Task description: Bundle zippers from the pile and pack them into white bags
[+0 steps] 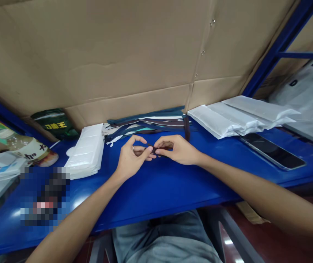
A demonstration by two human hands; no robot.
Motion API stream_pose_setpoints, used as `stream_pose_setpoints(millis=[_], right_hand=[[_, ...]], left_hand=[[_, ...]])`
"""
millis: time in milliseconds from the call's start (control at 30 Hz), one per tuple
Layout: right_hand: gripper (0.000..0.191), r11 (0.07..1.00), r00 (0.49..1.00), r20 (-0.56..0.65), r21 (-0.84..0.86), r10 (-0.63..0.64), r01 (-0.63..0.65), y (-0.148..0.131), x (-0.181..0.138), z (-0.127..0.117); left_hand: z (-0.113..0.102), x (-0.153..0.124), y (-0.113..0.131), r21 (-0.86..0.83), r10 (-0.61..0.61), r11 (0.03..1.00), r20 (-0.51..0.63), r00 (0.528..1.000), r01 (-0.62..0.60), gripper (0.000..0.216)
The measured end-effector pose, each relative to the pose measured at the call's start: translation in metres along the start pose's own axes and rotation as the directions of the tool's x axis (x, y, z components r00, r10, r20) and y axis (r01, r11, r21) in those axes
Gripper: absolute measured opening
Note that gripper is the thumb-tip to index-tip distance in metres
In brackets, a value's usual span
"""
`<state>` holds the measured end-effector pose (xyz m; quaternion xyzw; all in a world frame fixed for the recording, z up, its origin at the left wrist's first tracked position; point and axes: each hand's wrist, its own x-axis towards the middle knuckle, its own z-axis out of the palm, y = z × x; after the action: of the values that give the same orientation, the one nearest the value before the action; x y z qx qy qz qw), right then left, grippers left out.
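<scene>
Near the middle of the blue table [162, 186], my left hand [130, 159] and my right hand [180, 149] meet fingertip to fingertip. Between them is a small dark strip [153, 149], pinched from both sides; most of it is hidden by the fingers, so its exact kind is not clear. A ring shows on one left finger. Just behind my hands lies a pile of flat fabric-like strips [151, 125] in dark blue, brown, white and teal. One dark brown strip [187, 128] lies crosswise at the pile's right end.
To the left stand a stack of white packets [86, 151], a dark green bag [55, 124], a drink bottle [34, 148] and a pixelated dark object [49, 193]. White pouches [227, 117] and a phone [273, 150] lie right. A cardboard wall [118, 47] closes the back.
</scene>
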<state>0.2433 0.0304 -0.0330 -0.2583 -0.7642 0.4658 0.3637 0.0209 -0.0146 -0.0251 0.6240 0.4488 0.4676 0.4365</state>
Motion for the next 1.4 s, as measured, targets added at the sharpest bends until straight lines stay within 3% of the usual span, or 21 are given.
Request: stream_pose_setpoints(millis=[133,233,300,433,733,933,1167,1300,1400], right_hand=[[0.018,0.972,0.995,-0.02,-0.215,-0.097,0.091,-0.005,-0.002,0.0],[0.01,0.873,0.956,-0.105,-0.444,-0.272,0.2,-0.009,-0.003,-0.002],[0.011,0.824,0.943,-0.077,-0.513,-0.324,0.241,-0.012,-0.003,-0.002],[0.022,0.839,0.968,0.018,-0.495,-0.251,0.226,-0.014,-0.003,0.0],[0.017,0.891,0.996,0.009,-0.446,-0.092,0.087,-0.011,-0.002,-0.006],[0.01,0.838,0.99,0.042,-0.528,-0.136,0.137,-0.01,-0.002,-0.007],[0.008,0.843,0.986,0.04,-0.513,-0.164,0.161,-0.009,-0.004,-0.005],[0.006,0.873,0.987,-0.061,-0.476,-0.151,0.104,-0.012,-0.006,-0.004],[0.007,0.887,0.994,-0.04,-0.456,-0.097,0.069,-0.015,-0.006,-0.005]], left_hand=[[-0.005,0.005,-0.005,-0.022,-0.032,0.999,0.039,0.999,0.033,0.041],[-0.008,0.007,-0.007,0.009,-0.039,0.999,0.014,0.999,0.039,0.039],[-0.008,0.007,-0.006,0.025,-0.035,0.999,-0.025,0.999,0.036,0.039],[-0.003,0.004,-0.004,0.047,0.013,0.999,-0.039,0.999,-0.011,0.035],[0.001,0.001,-0.008,0.039,0.044,0.998,0.067,0.997,-0.047,0.028],[-0.001,0.001,-0.008,0.081,0.048,0.995,0.093,0.995,-0.056,0.027],[0.0,0.001,-0.007,0.065,0.023,0.997,0.102,0.995,-0.03,0.028],[0.0,0.001,-0.006,0.009,0.013,1.0,0.091,0.996,-0.014,0.028],[-0.001,0.001,-0.007,-0.002,0.025,1.0,0.09,0.996,-0.024,0.028]])
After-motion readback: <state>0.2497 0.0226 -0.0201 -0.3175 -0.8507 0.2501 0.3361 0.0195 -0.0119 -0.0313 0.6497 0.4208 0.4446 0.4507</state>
